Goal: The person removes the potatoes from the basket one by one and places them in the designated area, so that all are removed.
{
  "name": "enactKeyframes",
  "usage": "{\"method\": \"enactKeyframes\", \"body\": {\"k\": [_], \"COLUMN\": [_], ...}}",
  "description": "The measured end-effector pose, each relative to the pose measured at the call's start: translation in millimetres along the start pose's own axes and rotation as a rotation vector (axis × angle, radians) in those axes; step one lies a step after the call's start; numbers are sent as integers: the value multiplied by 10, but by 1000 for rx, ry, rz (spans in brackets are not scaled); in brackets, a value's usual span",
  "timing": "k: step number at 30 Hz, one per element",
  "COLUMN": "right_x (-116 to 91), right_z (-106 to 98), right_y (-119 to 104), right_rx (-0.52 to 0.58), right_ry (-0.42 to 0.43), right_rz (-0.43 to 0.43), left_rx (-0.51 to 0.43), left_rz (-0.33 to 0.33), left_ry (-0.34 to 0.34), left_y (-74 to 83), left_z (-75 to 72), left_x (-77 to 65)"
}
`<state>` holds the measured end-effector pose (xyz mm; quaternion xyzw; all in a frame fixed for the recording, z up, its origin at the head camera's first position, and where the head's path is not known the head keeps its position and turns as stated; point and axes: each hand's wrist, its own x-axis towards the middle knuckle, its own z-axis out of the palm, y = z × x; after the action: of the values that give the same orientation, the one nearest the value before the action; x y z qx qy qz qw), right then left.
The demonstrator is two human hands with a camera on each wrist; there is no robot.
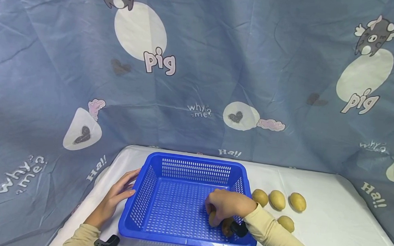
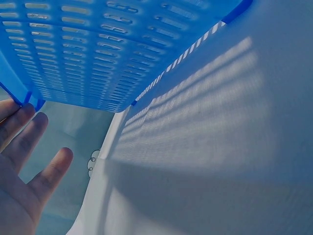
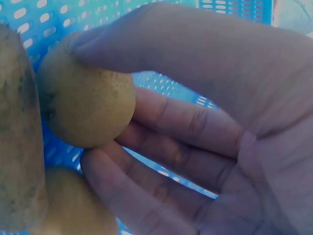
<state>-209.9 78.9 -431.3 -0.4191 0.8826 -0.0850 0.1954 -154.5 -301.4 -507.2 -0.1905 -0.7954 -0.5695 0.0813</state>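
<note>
A blue perforated plastic basket stands on the white-covered table. My right hand reaches inside its right part and grips a round potato between thumb and fingers. Right beside that one, the right wrist view shows a long brown potato and another potato, partly cut off below. In the head view the forearm and wristband hide part of the potatoes in the basket. My left hand, fingers extended and thumb apart, touches the outside of the left rim with its fingertips.
To the right of the basket, several potatoes lie on the table, among them one nearest the basket and one closer to the front. A blue printed curtain hangs behind the table and at its sides.
</note>
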Motion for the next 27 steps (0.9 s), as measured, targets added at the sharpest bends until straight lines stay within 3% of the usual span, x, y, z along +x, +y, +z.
{"method": "enactKeyframes", "body": {"k": [19,27], "right_x": [-1,-21], "right_z": [21,3], "right_y": [35,65], "right_rx": [38,103], "right_ry": [-4,53], "right_rz": [-32,-51], "left_rx": [15,-1], "left_rz": [-1,11], "left_ry": [6,2], "left_y": [2,2], "left_z": [-1,-2], "left_x": [-8,-3]}}
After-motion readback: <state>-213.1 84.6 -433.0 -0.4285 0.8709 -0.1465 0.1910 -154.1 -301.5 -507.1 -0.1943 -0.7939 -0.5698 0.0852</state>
